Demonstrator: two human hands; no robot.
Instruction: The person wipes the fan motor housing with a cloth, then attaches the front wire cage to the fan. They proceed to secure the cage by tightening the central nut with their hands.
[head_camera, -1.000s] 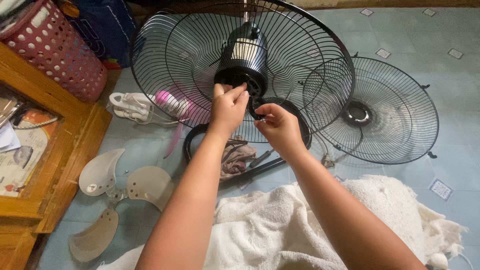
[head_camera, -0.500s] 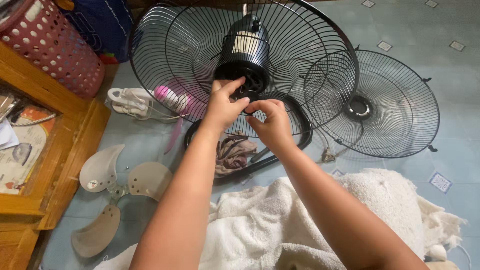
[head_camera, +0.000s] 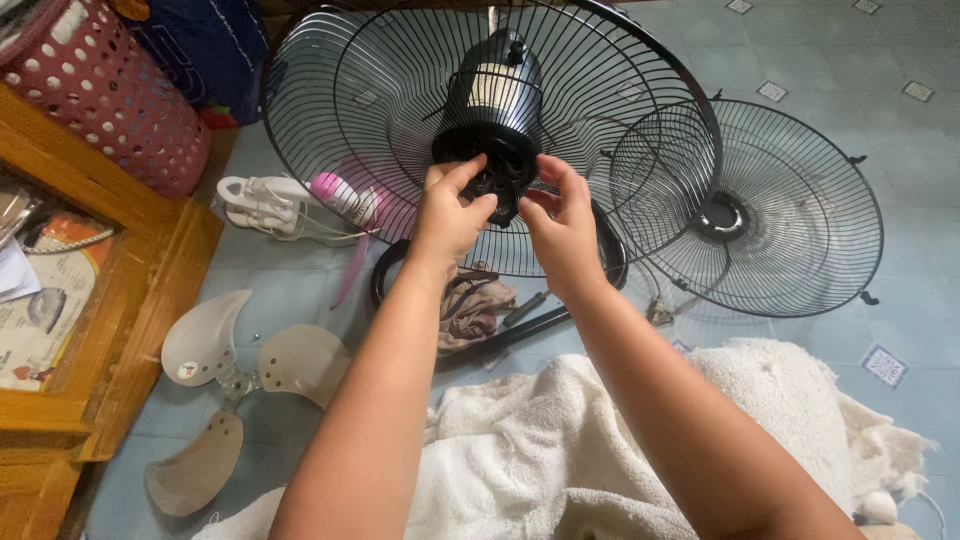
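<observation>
Head view, fan motor (head_camera: 492, 100) between left hand (head_camera: 450, 215), right hand (head_camera: 562, 225) fingertips

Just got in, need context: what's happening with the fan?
A person has both hands on a taken-apart fan. The left hand and right hand are at the front of the black motor, fingers on its hub, with the rear grille mounted around it. The front grille lies on the tiled floor to the right, the blade lies to the left, and a white towel lies under the arms.
</observation>
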